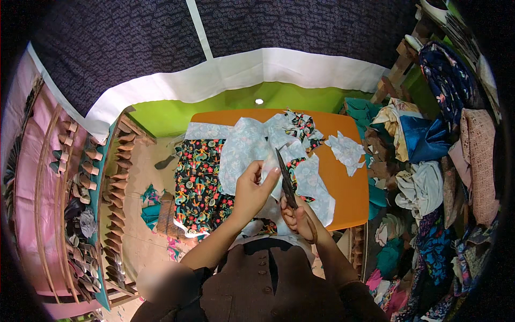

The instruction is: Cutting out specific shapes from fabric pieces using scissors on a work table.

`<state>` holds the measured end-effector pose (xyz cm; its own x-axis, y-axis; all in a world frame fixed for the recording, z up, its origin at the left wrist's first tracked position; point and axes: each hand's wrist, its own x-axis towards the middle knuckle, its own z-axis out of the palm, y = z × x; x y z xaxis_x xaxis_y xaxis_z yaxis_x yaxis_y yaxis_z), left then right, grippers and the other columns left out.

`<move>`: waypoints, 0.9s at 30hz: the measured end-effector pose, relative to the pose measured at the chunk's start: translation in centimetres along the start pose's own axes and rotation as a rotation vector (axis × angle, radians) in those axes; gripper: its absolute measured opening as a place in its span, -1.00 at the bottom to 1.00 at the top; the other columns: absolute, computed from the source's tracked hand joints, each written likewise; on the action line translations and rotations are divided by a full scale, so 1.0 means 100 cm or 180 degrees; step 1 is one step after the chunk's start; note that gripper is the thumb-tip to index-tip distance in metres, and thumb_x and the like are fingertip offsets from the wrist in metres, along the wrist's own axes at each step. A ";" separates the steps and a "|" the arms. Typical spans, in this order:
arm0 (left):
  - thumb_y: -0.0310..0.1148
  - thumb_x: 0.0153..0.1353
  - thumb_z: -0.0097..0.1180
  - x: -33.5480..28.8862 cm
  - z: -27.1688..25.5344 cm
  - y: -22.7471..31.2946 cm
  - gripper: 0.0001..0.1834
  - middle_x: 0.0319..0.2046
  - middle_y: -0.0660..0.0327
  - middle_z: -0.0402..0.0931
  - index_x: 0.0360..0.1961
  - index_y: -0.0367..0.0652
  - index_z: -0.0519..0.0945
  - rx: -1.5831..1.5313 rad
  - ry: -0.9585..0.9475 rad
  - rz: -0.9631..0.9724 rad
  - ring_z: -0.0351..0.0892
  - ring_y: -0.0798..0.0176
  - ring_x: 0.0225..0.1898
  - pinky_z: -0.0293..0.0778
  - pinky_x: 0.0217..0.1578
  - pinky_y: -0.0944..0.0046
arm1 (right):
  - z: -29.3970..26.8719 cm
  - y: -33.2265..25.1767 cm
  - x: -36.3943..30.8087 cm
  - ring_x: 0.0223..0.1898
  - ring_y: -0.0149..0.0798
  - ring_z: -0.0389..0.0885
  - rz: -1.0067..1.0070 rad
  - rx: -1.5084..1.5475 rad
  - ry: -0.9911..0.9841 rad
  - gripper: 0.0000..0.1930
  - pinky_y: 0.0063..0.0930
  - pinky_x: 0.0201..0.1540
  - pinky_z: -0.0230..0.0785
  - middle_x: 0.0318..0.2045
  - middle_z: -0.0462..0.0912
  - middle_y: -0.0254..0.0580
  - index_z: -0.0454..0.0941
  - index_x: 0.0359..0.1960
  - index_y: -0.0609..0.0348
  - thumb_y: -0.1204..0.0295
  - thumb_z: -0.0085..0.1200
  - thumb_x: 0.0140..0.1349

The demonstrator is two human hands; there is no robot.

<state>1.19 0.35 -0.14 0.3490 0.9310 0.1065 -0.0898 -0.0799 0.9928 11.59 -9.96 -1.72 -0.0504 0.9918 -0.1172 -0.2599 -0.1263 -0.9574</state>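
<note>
Head view: my left hand [256, 185] is partly closed, thumb and fingertips pinching the pale side of a cloth [241, 145] that lies spread over the orange bench [351, 198] in front of me. My right hand [300, 219] is curled around the handles of dark scissors [286, 180], whose blades point away from me, over the cloth and just beside my left thumb; how far apart the blades stand, I cannot tell. The cloth's other side, black with a bright multicoloured print, shows at the left of the bench, where it hangs over the near edge. Toward the far side, a crumpled printed piece [304, 127] lies by the pale cloth, and a jagged pale scrap [346, 153] sits apart from it on the right. To my left, rows of brown shoe-shaped forms [116, 214] line a rack; to my right, heaped fabrics [421, 190] in white, blue, teal and pink run from near to far. Beyond the bench is a green wall [230, 99], with a dark patterned curtain [145, 48] edged in white above it.
</note>
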 end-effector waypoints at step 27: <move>-0.38 0.08 0.03 -0.007 -0.004 -0.002 -0.82 -0.55 0.34 0.46 -0.36 -0.30 0.50 -0.0255 -0.0460 -0.0481 0.34 0.55 -0.51 0.28 -0.50 0.52 | -0.005 -0.003 -0.006 -0.67 -0.62 -0.06 0.0070 -0.0113 -0.0052 -0.26 -0.75 -0.68 -0.20 -0.64 0.04 -0.53 0.19 -0.31 0.15 -0.36 -0.32 -0.12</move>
<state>0.59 -0.09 -0.42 0.4935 0.8692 -0.0307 -0.0980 0.0906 0.9911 12.16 -10.53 -1.48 -0.0715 0.9883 -0.1344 -0.2240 -0.1472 -0.9634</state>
